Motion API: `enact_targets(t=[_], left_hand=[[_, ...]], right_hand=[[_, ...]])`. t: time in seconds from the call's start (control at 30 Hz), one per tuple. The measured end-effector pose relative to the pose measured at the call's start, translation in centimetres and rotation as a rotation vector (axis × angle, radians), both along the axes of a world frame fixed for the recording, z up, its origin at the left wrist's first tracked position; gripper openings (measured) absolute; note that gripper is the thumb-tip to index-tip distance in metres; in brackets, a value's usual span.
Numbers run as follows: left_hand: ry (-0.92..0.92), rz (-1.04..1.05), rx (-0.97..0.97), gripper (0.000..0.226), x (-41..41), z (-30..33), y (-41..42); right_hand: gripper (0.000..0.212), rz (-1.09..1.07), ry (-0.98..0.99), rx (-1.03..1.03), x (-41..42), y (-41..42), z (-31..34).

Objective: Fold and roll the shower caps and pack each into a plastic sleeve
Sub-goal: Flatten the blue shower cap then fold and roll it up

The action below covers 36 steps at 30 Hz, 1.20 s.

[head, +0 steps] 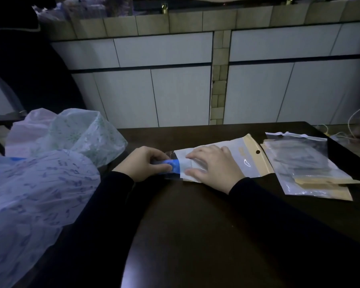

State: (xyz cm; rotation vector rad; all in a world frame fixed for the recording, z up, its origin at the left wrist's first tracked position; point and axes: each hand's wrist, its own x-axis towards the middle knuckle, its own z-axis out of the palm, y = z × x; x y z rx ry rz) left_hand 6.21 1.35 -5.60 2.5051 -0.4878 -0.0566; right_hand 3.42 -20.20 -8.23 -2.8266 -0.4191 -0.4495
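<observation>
The rolled shower cap was a tight blue bundle, half inside the open mouth of a plastic sleeve lying flat on the dark surface. The left hand pinched the cap's outer end between thumb and fingers. The right hand lay spread on the sleeve, pressing it down and covering its middle. The sleeve had a tan header strip with a hang hole. Empty sleeves lay stacked to the right; loose caps were heaped at left, cut off by the frame. Dim light blurred the cap's pattern.
</observation>
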Motion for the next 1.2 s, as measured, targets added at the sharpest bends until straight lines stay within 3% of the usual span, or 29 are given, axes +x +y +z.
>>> enact_targets(t=[0.13,0.27,0.4,0.5,0.67,0.83,1.0,1.2], left_hand=[[0.022,0.008,-0.074,0.019,0.5,-0.5,-0.6],[-0.133,0.160,-0.023,0.025,0.8,-0.8,0.1],[-0.042,0.307,0.024,0.028,0.8,-1.2,1.7],[-0.060,0.398,0.008,0.035,0.7,-1.2,1.2],[-0.072,0.364,-0.082,0.023,0.4,-1.6,-1.0],[-0.015,0.430,-0.240,0.018,0.7,-1.4,0.9],[-0.017,0.485,-0.201,0.010,0.4,-1.4,0.3],[0.029,0.415,-0.325,0.004,-0.2,-1.5,-1.4]], right_hand=[[0.042,-0.003,0.012,0.025,0.0,0.3,-0.1],[0.044,-0.038,0.047,0.086,-0.2,0.2,-0.2],[0.051,-0.062,0.081,0.131,-0.1,0.5,-0.2],[0.041,-0.044,0.071,0.115,-0.1,0.5,-0.5],[0.036,0.000,0.092,0.087,0.0,0.4,-0.4],[0.036,0.049,0.255,0.125,-0.2,-1.0,0.3],[0.039,-0.004,0.158,0.077,-0.4,-0.7,0.2],[0.041,0.021,0.169,0.169,-0.4,-0.9,0.0]])
